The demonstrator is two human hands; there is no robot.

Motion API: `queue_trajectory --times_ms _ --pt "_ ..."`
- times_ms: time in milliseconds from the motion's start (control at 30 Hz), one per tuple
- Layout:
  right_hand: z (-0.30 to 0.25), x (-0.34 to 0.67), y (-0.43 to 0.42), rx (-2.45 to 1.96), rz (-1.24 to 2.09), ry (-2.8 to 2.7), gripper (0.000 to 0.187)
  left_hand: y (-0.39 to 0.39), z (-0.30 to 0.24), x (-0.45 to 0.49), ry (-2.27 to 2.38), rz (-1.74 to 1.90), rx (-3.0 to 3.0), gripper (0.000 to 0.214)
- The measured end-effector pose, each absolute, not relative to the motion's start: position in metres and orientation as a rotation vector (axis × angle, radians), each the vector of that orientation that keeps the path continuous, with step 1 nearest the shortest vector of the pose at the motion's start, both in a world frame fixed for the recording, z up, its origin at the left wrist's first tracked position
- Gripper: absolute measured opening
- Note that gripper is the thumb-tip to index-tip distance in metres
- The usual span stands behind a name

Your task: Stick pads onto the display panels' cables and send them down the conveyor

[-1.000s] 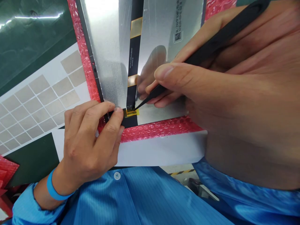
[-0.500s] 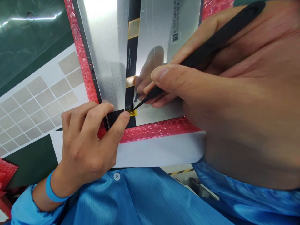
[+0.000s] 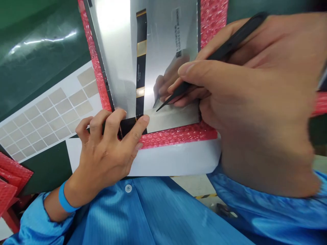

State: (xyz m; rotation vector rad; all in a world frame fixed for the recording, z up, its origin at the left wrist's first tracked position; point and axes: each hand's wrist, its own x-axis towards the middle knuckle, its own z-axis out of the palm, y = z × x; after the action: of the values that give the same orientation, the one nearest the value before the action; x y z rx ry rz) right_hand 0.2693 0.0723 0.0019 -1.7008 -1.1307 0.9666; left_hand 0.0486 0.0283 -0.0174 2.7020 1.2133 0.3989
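Observation:
A silver-backed display panel [image 3: 173, 85] lies face down, with a black flex cable [image 3: 141, 71] with gold sections running down its middle. My left hand [image 3: 108, 146] rests at the panel's lower left corner. Its fingers are spread, and the thumb presses on the lower end of the cable, hiding what is beneath. My right hand [image 3: 245, 88] grips black tweezers [image 3: 224, 49] like a pen. Their pointed tip is right of the cable, over the bare metal; I cannot tell whether it touches. The metal reflects the hand and tweezers.
Pink bubble wrap [image 3: 176, 133] lies under the panel, over a white sheet [image 3: 176, 158]. To the left, a sheet with rows of grey square pieces [image 3: 61, 105] lies on the green mat [image 3: 48, 166]. More pink bubble wrap [image 3: 12, 177] sits at the far left.
The tweezer tip has moved right, away from the cable's lower end. My left thumb now covers the spot where a yellow tab showed. The view has shifted slightly.

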Motion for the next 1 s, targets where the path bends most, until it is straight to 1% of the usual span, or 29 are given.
queue_trajectory --times_ms 100,267,400,500,567,633,700,800,1000 --pt "-0.004 0.266 0.078 -1.675 0.927 -0.965 0.029 0.027 -0.014 0.042 1.29 0.413 2.68 0.039" --pt "-0.012 0.266 0.076 -1.535 1.028 -0.818 0.022 0.021 0.002 0.007 1.308 0.518 2.683 0.033" --pt "-0.004 0.259 0.073 -1.469 1.203 -0.745 0.034 0.015 0.008 -0.046 1.542 0.72 2.515 0.03" --pt "0.008 0.234 0.08 -1.434 1.269 -0.874 0.033 0.021 0.001 -0.075 1.724 0.821 2.403 0.029" --pt "0.015 0.208 0.09 -1.36 1.311 -1.021 0.025 0.029 -0.007 -0.079 1.752 0.792 2.385 0.033" --pt "0.014 0.18 0.105 -1.28 1.357 -1.146 0.016 0.037 -0.013 -0.074 1.75 0.679 2.394 0.041" --pt "0.005 0.159 0.122 -1.239 1.353 -1.2 0.014 0.044 -0.018 -0.065 1.744 0.535 2.4 0.046" --pt "-0.013 0.145 0.142 -1.245 1.311 -1.202 0.018 0.048 -0.021 -0.057 1.725 0.444 2.382 0.048" --pt "-0.021 0.147 0.152 -1.319 1.364 -1.238 0.034 0.047 -0.025 -0.058 1.709 0.497 2.36 0.048"
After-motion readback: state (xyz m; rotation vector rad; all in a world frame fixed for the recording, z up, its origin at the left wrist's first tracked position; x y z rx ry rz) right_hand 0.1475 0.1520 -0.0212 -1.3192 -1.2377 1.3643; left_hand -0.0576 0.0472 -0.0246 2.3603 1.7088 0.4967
